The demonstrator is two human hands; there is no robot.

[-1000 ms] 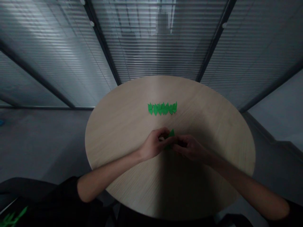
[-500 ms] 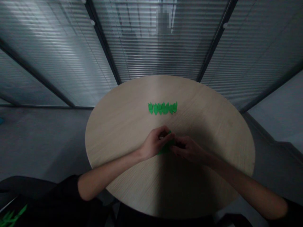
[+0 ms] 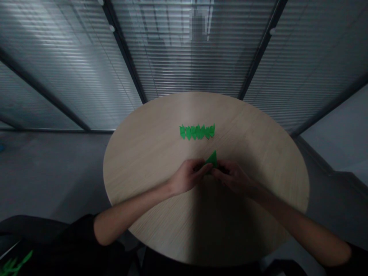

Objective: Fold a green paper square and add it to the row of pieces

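My left hand (image 3: 188,177) and my right hand (image 3: 231,177) meet over the middle of a round wooden table (image 3: 143,153). Both pinch a small folded green paper piece (image 3: 212,158), whose pointed tip sticks up between the fingertips. Its lower part is hidden by my fingers. Farther back on the table lies a row of several folded green paper pieces (image 3: 197,132), set side by side and overlapping.
Glass walls with horizontal blinds and dark frames (image 3: 123,50) stand behind the table. More green paper (image 3: 14,263) shows at the bottom left corner, off the table by my dark sleeve. Grey floor surrounds the table.
The green piece has turned in my fingers: half a second ago it lay low under my left hand, now its tip points up and to the right. Both hands shifted slightly away from me.
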